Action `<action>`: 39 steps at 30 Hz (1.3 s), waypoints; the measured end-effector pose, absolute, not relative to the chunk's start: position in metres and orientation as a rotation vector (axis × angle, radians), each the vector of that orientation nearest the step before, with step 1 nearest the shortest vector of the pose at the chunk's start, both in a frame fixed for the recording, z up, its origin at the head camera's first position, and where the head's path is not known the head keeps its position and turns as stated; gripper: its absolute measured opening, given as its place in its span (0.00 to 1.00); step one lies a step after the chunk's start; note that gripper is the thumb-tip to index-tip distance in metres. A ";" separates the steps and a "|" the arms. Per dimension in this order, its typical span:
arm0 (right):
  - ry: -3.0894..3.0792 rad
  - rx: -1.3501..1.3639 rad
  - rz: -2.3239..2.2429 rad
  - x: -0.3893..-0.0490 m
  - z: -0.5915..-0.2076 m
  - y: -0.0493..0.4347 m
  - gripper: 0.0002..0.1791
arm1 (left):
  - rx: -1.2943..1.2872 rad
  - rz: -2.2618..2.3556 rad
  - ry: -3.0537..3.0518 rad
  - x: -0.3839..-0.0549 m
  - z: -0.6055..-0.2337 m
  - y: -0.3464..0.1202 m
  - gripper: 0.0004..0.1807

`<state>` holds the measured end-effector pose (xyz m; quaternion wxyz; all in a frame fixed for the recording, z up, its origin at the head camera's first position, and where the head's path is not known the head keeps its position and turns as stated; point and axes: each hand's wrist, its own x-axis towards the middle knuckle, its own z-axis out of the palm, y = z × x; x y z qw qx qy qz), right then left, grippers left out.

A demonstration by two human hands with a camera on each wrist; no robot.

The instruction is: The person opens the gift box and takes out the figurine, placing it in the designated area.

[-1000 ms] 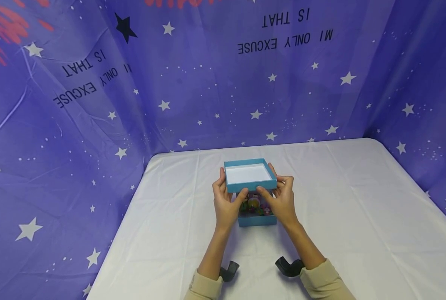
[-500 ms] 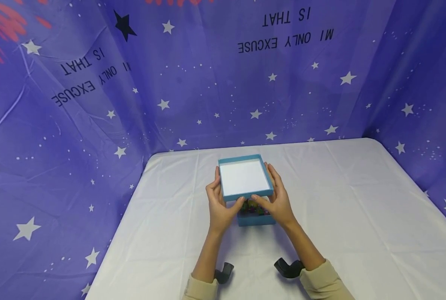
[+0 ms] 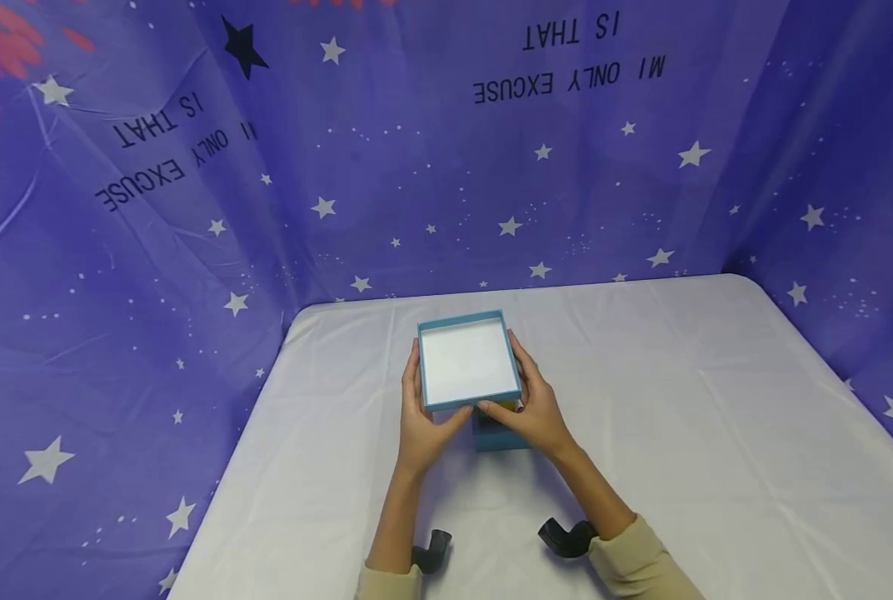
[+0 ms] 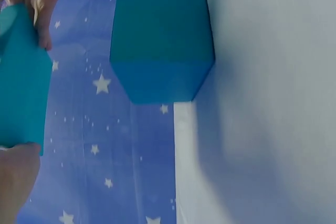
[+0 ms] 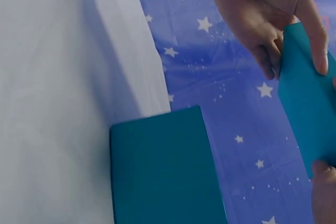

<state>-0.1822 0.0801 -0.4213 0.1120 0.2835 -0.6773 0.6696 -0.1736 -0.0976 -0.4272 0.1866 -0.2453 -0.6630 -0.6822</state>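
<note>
A square blue box lid [image 3: 467, 362] is held aloft, its white inside facing the head camera. My left hand [image 3: 420, 433] grips its left side, and my right hand [image 3: 540, 417] grips the right side. Both thumbs meet at the near edge. Below the lid and slightly to its right, the blue box base [image 3: 501, 437] stands on the table, mostly covered by lid and right hand; a little of its colourful contents shows. In the left wrist view the base [image 4: 163, 30] is nearby, with the lid [image 4: 23, 82] higher up. The right wrist view shows the lid's blue outside [image 5: 307, 98].
A white cloth covers the table [image 3: 679, 433]. Purple star-printed curtains [image 3: 431, 167] hang behind it and along both sides. Black curved pieces [image 3: 566, 537] sit at both wrists, next to beige sleeves.
Both hands have carried the lid leftward off the spot over the base, tilting it so more of its white inside faces the head camera. The base has stayed on the table.
</note>
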 end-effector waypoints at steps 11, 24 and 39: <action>-2.120 0.818 1.766 -0.194 -0.445 0.042 0.56 | -0.655 -1.883 -1.968 -0.174 -0.429 -0.150 0.53; -2.304 0.671 1.665 -0.187 -0.481 -0.010 0.57 | -0.464 -1.932 -2.230 -0.170 -0.451 -0.204 0.53; -2.496 0.452 1.633 -0.180 -0.523 -0.027 0.56 | -0.306 -1.887 -2.540 -0.192 -0.504 -0.223 0.56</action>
